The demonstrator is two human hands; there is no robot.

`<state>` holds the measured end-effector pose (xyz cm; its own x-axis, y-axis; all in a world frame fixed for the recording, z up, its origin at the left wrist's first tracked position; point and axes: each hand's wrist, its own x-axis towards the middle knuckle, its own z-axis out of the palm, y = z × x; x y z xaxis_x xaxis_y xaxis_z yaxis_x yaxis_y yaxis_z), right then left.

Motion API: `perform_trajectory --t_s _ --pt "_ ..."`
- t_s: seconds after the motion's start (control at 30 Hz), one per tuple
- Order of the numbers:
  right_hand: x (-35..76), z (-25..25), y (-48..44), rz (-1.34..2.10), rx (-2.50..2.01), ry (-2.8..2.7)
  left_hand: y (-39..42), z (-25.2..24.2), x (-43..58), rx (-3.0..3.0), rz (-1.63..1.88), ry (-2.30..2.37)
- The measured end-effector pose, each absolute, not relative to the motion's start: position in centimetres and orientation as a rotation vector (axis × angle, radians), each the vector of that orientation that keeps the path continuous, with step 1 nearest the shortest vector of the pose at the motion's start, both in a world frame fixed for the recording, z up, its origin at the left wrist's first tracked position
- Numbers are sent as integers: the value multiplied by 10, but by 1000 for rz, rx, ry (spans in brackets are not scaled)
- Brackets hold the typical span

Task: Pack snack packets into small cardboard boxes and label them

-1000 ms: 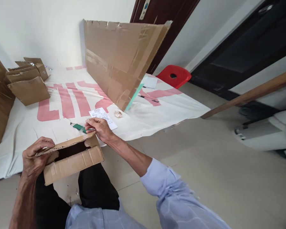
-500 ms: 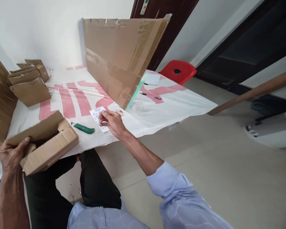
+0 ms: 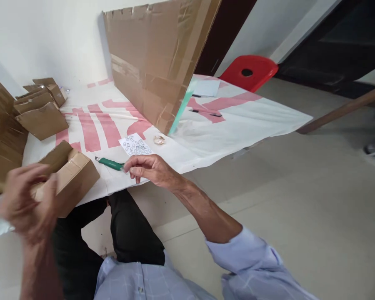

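A small open cardboard box (image 3: 78, 179) rests at the table's near left edge. My left hand (image 3: 31, 198), smeared by motion, is in front of the box's left end with thumb and fingers curved apart, holding nothing I can see. My right hand (image 3: 150, 168) is pinched over the table's front edge, at the rear end of a green utility knife (image 3: 111, 163). Something tiny and pale seems to be at its fingertips, too small to name. Just beyond lies a white paper sheet with small drawn shapes (image 3: 135, 143). A little crumpled scrap (image 3: 159, 140) is to its right.
A large cardboard panel (image 3: 146, 62) stands upright on the cloth-covered table (image 3: 237, 121). Small cardboard pieces (image 3: 43, 118) stand at the back left, beside a large box (image 3: 1, 133). A pen (image 3: 204, 112) lies right of the panel, near a red stool (image 3: 251, 73).
My left hand has let go of the cardboard box and moved right across its end. My right hand has drawn back from over the paper sheet toward the table's edge, uncovering the drawn shapes.
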<state>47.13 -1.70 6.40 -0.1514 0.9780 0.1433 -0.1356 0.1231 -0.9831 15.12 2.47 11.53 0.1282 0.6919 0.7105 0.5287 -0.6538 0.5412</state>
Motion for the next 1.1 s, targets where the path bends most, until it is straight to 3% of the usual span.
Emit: perform_trajectory --t_s 0.17,0.5,0.7,0.93,1.1 --pt "474 66 -35 1142 -978 -1442 15 105 254 2419 1010 776" --pt "500 32 -51 894 -1129 -1297 21 81 326 2794 831 727" --pt "516 6 -55 994 -1064 -912 31 81 365 2360 849 593" --pt "537 -6 -62 932 -1040 -781 49 67 407 1882 611 690" --pt "553 -22 -67 885 -1075 -739 81 57 436 1973 487 663"
